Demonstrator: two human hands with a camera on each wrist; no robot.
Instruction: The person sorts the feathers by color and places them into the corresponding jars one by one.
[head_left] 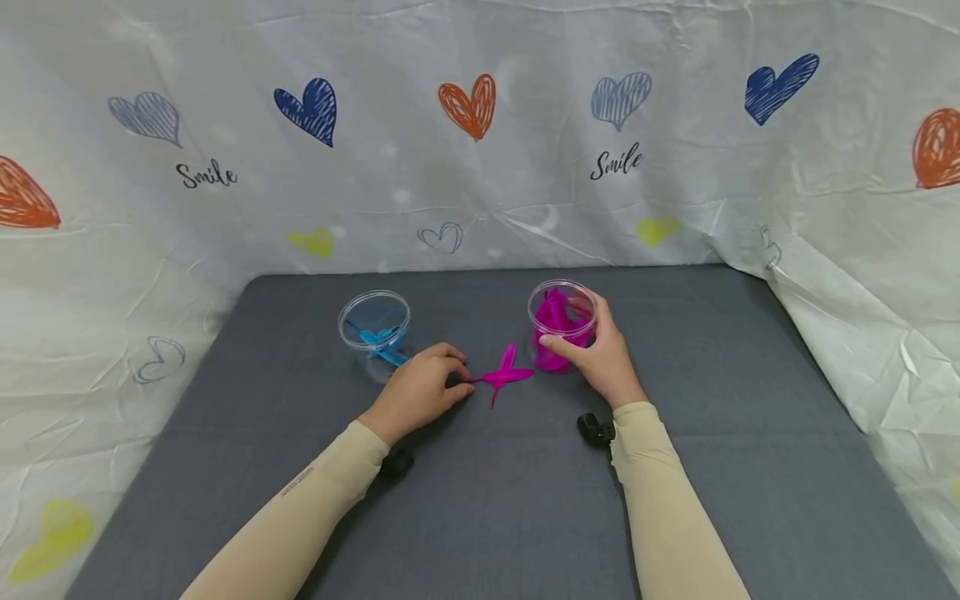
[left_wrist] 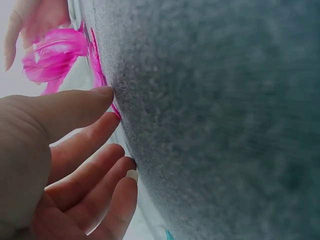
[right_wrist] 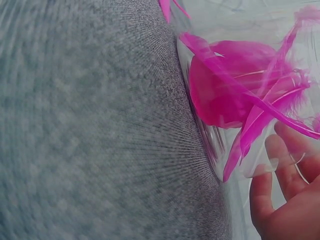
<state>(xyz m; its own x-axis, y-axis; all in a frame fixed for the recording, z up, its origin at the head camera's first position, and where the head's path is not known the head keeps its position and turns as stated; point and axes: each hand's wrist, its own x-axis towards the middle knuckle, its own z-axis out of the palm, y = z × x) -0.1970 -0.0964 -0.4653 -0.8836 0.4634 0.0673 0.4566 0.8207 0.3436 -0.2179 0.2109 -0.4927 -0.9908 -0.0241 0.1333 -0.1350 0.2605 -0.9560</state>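
My left hand pinches the thin end of a magenta feather between thumb and forefinger, the other fingers loosely bent. There appear to be crossed feathers here, lying on the grey cloth between two clear jars. In the left wrist view the thumb and fingertip meet at the feather's end, close against the cloth. My right hand grips the right clear jar round its side, thumb in front. Bunched inside this upright jar are several magenta feathers, seen through its wall in the right wrist view.
Beyond my left hand stands another clear jar with blue feathers in it. Grey cloth covers the table. A white curtain printed with hearts hangs behind and beside it. Black wrist cameras sit under both sleeves.
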